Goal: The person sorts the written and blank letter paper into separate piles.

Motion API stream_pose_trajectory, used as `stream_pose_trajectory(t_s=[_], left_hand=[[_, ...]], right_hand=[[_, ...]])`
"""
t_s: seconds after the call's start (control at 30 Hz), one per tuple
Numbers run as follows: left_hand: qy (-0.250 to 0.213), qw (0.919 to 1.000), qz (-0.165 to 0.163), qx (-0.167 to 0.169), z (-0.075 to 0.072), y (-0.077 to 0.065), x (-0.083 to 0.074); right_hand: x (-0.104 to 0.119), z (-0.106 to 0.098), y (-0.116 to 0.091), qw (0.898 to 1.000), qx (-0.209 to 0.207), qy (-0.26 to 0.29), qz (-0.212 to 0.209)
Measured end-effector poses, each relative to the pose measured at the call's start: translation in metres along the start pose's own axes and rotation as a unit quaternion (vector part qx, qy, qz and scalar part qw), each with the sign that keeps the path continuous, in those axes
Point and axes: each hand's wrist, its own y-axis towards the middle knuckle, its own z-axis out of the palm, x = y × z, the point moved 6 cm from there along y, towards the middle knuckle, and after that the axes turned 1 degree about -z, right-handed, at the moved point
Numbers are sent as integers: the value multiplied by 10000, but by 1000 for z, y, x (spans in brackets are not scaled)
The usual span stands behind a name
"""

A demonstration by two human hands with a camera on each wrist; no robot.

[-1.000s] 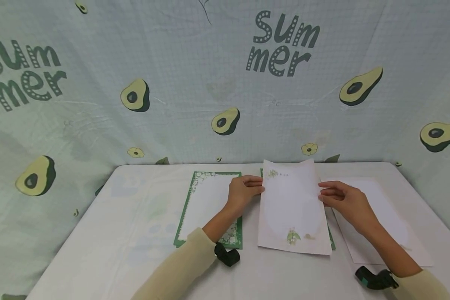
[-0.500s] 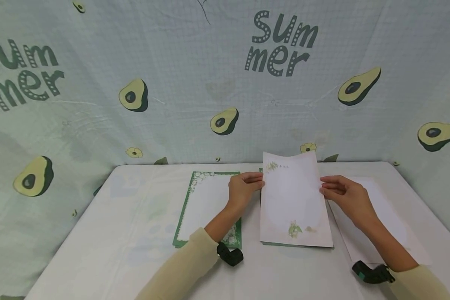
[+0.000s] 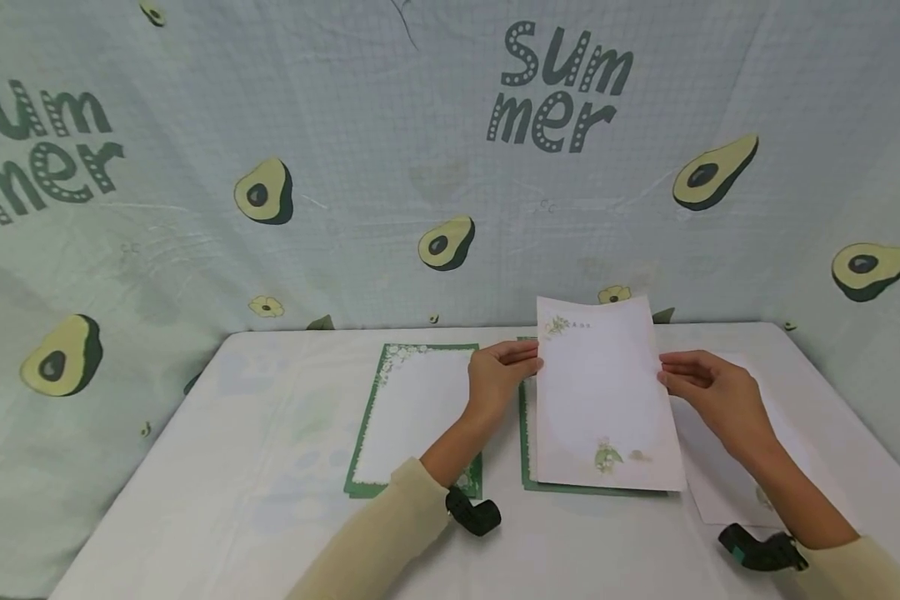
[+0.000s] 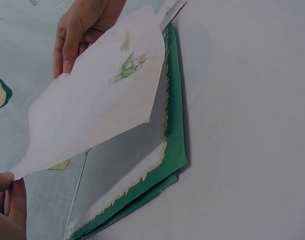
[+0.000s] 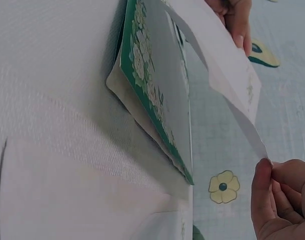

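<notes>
A pale pink sheet of paper (image 3: 603, 392) with small floral prints is held up by its two side edges. My left hand (image 3: 495, 383) pinches the left edge, and my right hand (image 3: 720, 404) pinches the right edge between thumb and fingers. Beneath it lies a green-bordered stack of paper (image 3: 527, 433), mostly covered in the head view. The left wrist view shows a gap between the raised sheet (image 4: 97, 100) and the stack's green border (image 4: 176, 115). In the right wrist view, the right hand (image 5: 285, 200) grips a sheet edge, and the stack's floral border (image 5: 142, 65) shows below.
Left of the stack lies more green-bordered paper (image 3: 420, 400), partly behind my left forearm. Pale pink paper (image 3: 720, 492) rests to the right, under my right forearm. A curtain (image 3: 367, 167) with avocado prints hangs behind the white table (image 3: 270, 500).
The pale pink sheet has risen a little and shifted right with both hands on it. More of the green-bordered stack's left side shows now. The papers on either side stay in place.
</notes>
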Motion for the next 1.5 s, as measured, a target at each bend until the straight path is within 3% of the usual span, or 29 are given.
stream_pose_trajectory(t_s=[0.37,0.93,1.5], left_hand=[[-65,9997,-81,-200,4,0,0],[-478,9987,-129,-130,23,-3,5],[-577,9978,-333,71,59,0,20]], right_hand=[[-3,-4,0,9999,-83,-74,78],[-9,-20,-6,9997,-190,-165,17],[-33,-55,-8,9982,137,-362,463]])
